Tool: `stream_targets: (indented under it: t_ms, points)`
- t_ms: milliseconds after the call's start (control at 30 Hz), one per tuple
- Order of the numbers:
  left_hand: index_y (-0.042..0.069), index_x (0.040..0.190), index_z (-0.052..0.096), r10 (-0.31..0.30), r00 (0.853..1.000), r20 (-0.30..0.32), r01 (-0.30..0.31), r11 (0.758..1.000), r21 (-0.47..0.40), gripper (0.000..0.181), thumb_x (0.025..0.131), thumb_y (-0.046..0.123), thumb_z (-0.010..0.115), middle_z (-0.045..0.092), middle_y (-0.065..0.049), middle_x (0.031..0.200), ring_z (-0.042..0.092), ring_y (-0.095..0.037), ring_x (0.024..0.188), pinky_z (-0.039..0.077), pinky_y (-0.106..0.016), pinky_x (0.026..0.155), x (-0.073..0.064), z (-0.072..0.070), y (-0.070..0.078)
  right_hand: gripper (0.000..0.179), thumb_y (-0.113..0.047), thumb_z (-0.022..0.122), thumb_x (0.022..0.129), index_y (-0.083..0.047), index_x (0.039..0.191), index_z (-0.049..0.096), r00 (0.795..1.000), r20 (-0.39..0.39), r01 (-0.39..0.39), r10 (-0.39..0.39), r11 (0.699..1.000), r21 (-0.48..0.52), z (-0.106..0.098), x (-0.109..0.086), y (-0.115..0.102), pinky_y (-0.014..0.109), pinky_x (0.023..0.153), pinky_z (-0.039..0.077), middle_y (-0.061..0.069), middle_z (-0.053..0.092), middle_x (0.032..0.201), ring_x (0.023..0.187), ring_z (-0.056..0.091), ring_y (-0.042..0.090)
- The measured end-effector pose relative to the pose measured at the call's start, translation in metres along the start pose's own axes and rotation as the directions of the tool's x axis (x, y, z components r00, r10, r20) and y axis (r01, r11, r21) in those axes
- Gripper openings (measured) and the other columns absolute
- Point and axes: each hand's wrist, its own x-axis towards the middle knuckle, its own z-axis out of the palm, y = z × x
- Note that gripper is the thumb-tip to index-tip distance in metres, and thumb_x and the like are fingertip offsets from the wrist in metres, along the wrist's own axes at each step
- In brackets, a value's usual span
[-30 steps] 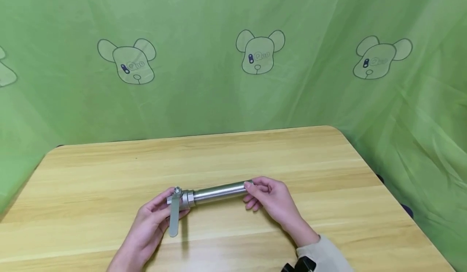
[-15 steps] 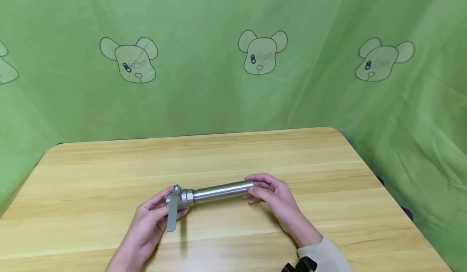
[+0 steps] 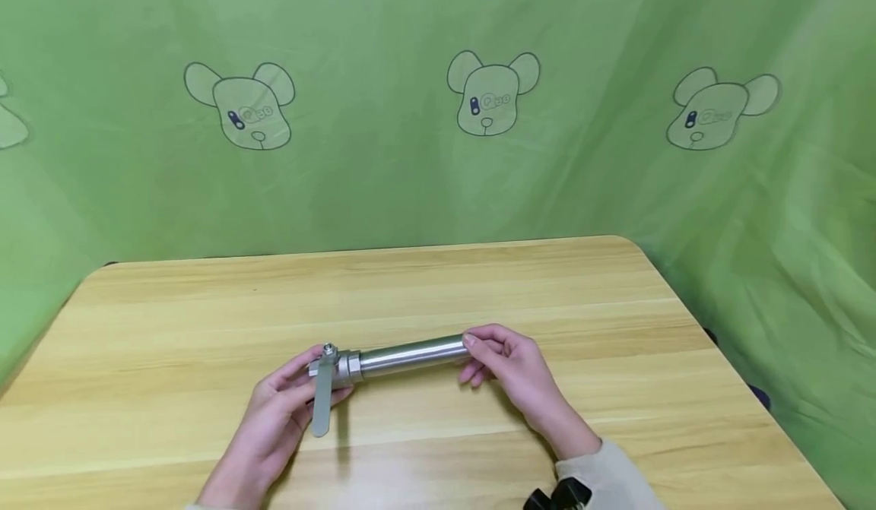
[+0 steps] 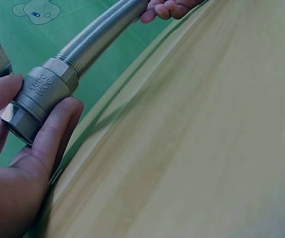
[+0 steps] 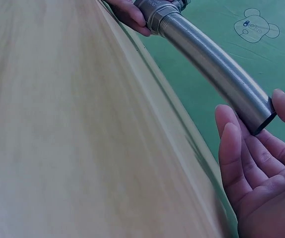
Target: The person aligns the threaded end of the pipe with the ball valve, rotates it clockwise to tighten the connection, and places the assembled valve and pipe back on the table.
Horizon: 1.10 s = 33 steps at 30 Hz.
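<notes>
My left hand grips a steel ball valve marked "1000 WOG", thumb on one side and fingers on the other. The valve's flat lever handle points toward me. A threaded metal pipe is seated in the valve's right end and slants slightly up to the right. My right hand pinches the pipe's free end between thumb and fingers. In the right wrist view that open pipe end shows, with the thumb at its rim. Valve and pipe are held above the table, their shadow below.
A wood-grain table with rounded far corners lies beneath the hands. Green cloth printed with bear faces hangs behind it and down the right side. A black device sits by the right sleeve.
Half a second ago the right fingers were loosened around the pipe's end, with more of it showing; now the thumb presses on it again. The left hand keeps its hold on the valve.
</notes>
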Motion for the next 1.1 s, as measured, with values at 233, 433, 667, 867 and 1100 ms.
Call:
stream_targets:
  t_ms: [233, 433, 667, 867, 1100]
  points:
    - [0.013, 0.138, 0.065, 0.005, 1.0, 0.009, -0.005, 1.0, -0.01, 0.042, 0.101, -0.007, 0.06, 0.078, 0.0, 0.125, 0.077, -0.018, 0.113, 0.065, -0.042, 0.106, -0.0006, 0.0002, -0.0019, 0.037, -0.025, 0.067, 0.108, 0.01, 0.119, 0.065, 1.0, 0.006, 0.002, -0.002, 1.0, -0.001, 0.0002, -0.001, 0.0007, 0.029, 0.066, 0.068, 0.022, 0.08, 0.094, 0.072, 0.076, 0.018]
    - [0.016, 0.131, 0.069, 0.01, 1.0, 0.005, -0.01, 1.0, -0.009, 0.039, 0.1, -0.008, 0.061, 0.079, 0.0, 0.122, 0.078, -0.017, 0.111, 0.065, -0.042, 0.105, -0.0008, 0.0008, -0.0029, 0.041, -0.032, 0.059, 0.112, 0.009, 0.111, 0.064, 1.0, 0.005, -0.026, 0.026, 0.999, -0.023, 0.0011, -0.0014, 0.0008, 0.029, 0.064, 0.067, 0.02, 0.079, 0.087, 0.069, 0.075, 0.018]
    - [0.022, 0.124, 0.072, 0.023, 1.0, -0.002, -0.023, 0.998, -0.059, 0.039, 0.102, -0.007, 0.058, 0.078, 0.002, 0.125, 0.077, -0.017, 0.114, 0.065, -0.041, 0.105, 0.0023, 0.0011, -0.0008, 0.051, -0.011, 0.078, 0.098, 0.002, 0.142, 0.059, 0.998, 0.05, 0.04, -0.04, 0.999, -0.003, -0.0017, -0.0005, 0.0009, 0.027, 0.085, 0.068, 0.024, 0.072, 0.125, 0.1, 0.075, 0.017]
    - [0.02, 0.124, 0.072, 0.038, 0.999, 0.017, -0.036, 0.997, -0.061, 0.039, 0.102, -0.009, 0.057, 0.078, -0.001, 0.125, 0.077, -0.018, 0.115, 0.065, -0.042, 0.105, 0.0042, 0.0018, 0.0, 0.05, -0.003, 0.084, 0.09, 0.002, 0.136, 0.065, 0.999, -0.005, 0.043, -0.043, 0.999, -0.012, -0.0013, 0.0006, -0.0023, 0.028, 0.087, 0.069, 0.019, 0.072, 0.119, 0.1, 0.075, 0.017]
    - [0.015, 0.131, 0.067, 0.029, 1.0, 0.003, -0.029, 0.999, -0.044, 0.038, 0.101, -0.007, 0.059, 0.078, -0.004, 0.124, 0.078, -0.02, 0.112, 0.066, -0.043, 0.103, 0.0008, 0.0009, -0.0019, 0.038, -0.006, 0.084, 0.092, 0.01, 0.12, 0.065, 1.0, -0.012, 0.0, 0.0, 1.0, -0.005, 0.0002, -0.0023, -0.0012, 0.029, 0.076, 0.07, 0.014, 0.076, 0.099, 0.081, 0.078, 0.018]
